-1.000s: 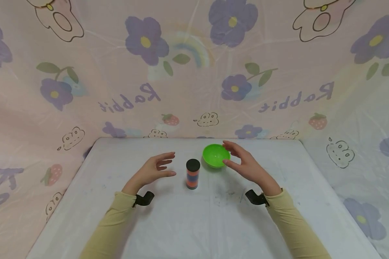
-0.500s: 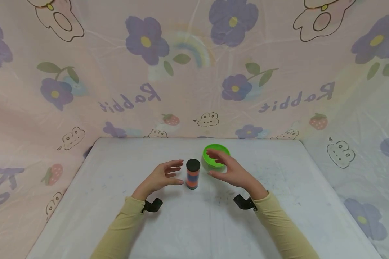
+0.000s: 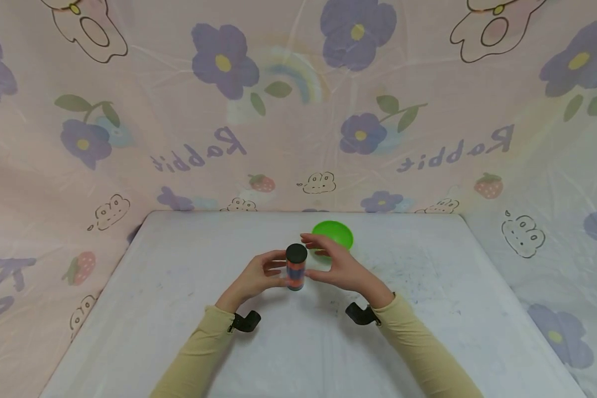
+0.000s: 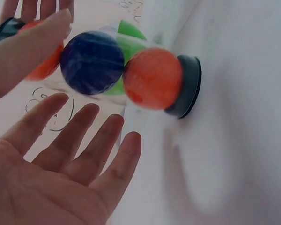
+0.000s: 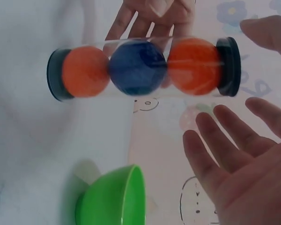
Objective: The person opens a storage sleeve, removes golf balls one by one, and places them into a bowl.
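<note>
A clear tube (image 3: pixel 296 271) with black end caps stands upright on the white table. Inside it, the right wrist view shows a blue ball (image 5: pixel 137 68) between two orange balls (image 5: pixel 85 71). My left hand (image 3: pixel 252 278) is at the tube's left side, fingers spread and thumb in front; whether it touches cannot be told. On the other side my right hand (image 3: pixel 347 270) holds its fingers loosely extended, with its thumb tip close to the tube. Behind the right hand sits a green bowl (image 3: pixel 342 232), partly covered by that hand in the head view.
The white table (image 3: pixel 204 354) has faint dark smudges on its right side. A patterned curtain (image 3: pixel 298 127) with flowers and rabbits hangs along the back and both sides. Black camera mounts (image 3: pixel 247 321) are strapped to both wrists and stick out inward.
Both hands have moved inward towards the tube, the left going right and the right going left from beside the bowl. The tube and bowl have stayed where they were.
</note>
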`<state>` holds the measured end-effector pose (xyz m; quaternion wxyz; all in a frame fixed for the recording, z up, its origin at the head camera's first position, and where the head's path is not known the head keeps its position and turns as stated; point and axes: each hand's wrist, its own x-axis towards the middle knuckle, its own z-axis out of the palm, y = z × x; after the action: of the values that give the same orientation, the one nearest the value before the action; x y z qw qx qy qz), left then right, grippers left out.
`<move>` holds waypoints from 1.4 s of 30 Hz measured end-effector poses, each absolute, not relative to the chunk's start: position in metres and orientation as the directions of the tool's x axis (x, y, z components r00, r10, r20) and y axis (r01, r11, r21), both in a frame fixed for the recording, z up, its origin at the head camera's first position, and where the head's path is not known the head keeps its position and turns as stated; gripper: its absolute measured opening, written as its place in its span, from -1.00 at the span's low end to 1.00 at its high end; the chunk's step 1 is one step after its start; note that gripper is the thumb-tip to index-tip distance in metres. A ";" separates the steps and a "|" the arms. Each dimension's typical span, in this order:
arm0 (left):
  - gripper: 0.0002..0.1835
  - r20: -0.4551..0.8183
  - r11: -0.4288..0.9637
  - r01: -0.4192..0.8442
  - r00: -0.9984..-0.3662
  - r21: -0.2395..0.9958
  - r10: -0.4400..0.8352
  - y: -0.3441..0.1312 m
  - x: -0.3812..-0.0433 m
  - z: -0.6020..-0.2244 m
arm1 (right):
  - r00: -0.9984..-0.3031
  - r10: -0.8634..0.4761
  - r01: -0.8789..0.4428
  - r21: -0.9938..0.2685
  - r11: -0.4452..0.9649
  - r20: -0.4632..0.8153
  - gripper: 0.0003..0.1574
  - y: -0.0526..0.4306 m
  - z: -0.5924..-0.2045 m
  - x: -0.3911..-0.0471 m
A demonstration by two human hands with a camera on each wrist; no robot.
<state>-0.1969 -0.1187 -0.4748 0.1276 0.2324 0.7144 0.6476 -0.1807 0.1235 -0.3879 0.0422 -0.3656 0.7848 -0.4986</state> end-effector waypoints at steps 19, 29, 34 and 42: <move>-0.56 0.112 0.108 0.173 -0.900 0.979 0.421 -0.102 -0.184 -0.453 | -0.774 -0.545 -0.527 -0.806 0.270 0.323 -0.41 0.103 -0.387 -0.180; -0.53 0.109 0.097 0.165 -0.898 0.981 0.426 -0.097 -0.182 -0.451 | -0.814 -0.492 -0.494 -0.813 0.307 0.309 -0.44 0.111 -0.421 -0.197; -0.49 0.130 0.086 0.183 -0.895 0.979 0.426 -0.092 -0.179 -0.448 | -0.844 -0.449 -0.456 -0.834 0.310 0.294 -0.45 0.119 -0.420 -0.195; -0.36 0.212 0.112 0.275 -0.895 0.955 0.392 -0.085 -0.188 -0.465 | -0.861 -0.386 -0.451 -0.848 0.278 0.331 -0.45 0.129 -0.411 -0.192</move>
<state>-0.1876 -0.0855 -0.4648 0.0463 0.2240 0.7441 0.6277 -0.1917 0.1288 -0.4106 -0.0298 -0.2619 0.7987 -0.5409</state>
